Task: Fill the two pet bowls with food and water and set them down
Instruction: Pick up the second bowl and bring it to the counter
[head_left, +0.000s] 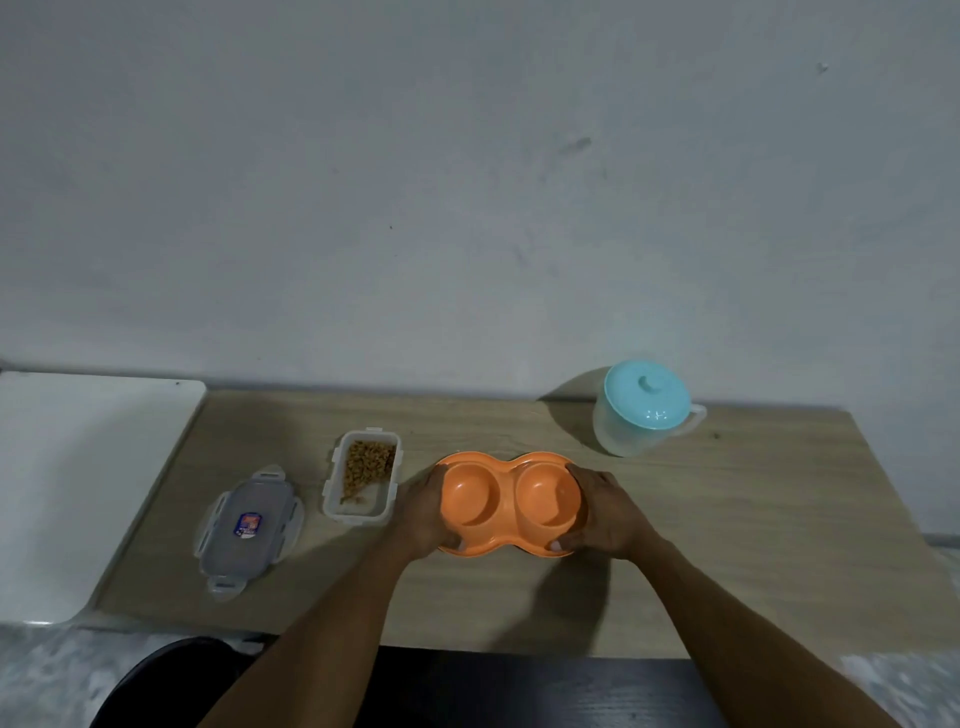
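An orange double pet bowl (508, 503) sits in the middle of the wooden table (727, 545). Both of its round wells look empty. My left hand (423, 512) grips its left end and my right hand (605, 512) grips its right end, thumbs on the near rim. To the left stands an open clear container (362, 480) partly filled with brown kibble. Its clear lid (249, 530) lies flat further left. A translucent water jug (641, 410) with a turquoise lid stands at the back right.
A white surface (78, 478) adjoins the table on the left. A pale wall rises directly behind the table. The table's near edge runs just in front of my body, with a dark seat and speckled floor below.
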